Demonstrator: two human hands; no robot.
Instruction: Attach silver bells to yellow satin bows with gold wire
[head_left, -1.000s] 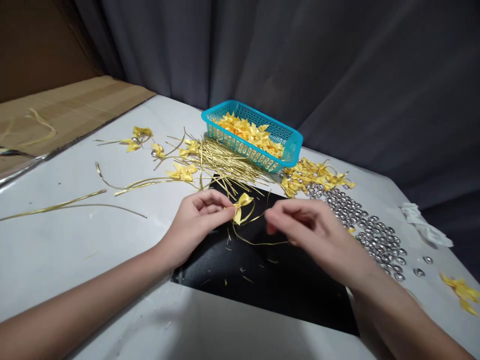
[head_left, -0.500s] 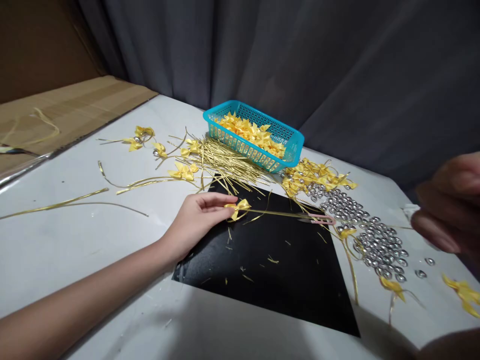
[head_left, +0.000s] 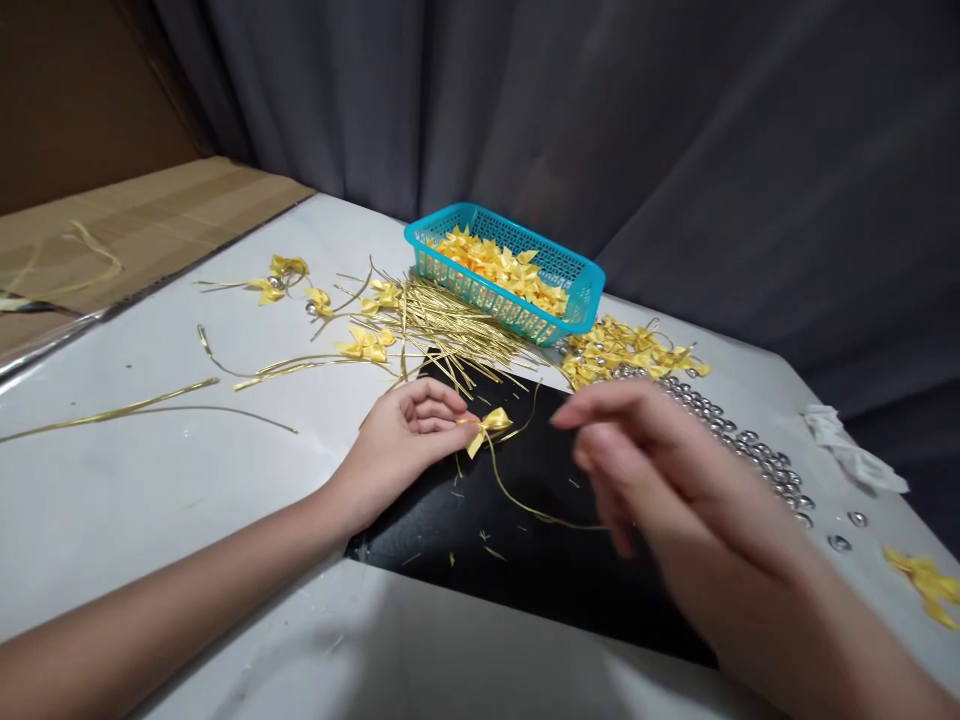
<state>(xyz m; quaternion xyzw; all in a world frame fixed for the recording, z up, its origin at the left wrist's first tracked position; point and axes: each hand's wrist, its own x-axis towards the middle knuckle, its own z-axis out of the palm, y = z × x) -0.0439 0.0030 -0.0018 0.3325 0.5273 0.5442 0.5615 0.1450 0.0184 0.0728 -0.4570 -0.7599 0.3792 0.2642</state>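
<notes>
Between thumb and fingertips, my left hand (head_left: 405, 435) pinches a yellow ribbon bow (head_left: 487, 430) above the black mat (head_left: 540, 580). A thin gold cord (head_left: 517, 505) curves down from the bow and runs right, its far part passing behind my right hand. My right hand (head_left: 645, 460) hovers over the mat's right side, slightly blurred, thumb and index finger apart, with nothing seen between them. Small cord clippings lie on the mat.
Behind the mat stands a blue basket (head_left: 589, 300) of yellow bows, beside a pile of gold cords (head_left: 457, 325). Silver beads (head_left: 765, 460) and more yellow bows (head_left: 630, 350) lie at right. Cardboard (head_left: 172, 215) lies at far left; a grey curtain hangs behind.
My right hand has moved in from the far right to over the mat. The cord, stretched straight before, now hangs in a loose curve. My left hand still holds the bow.
</notes>
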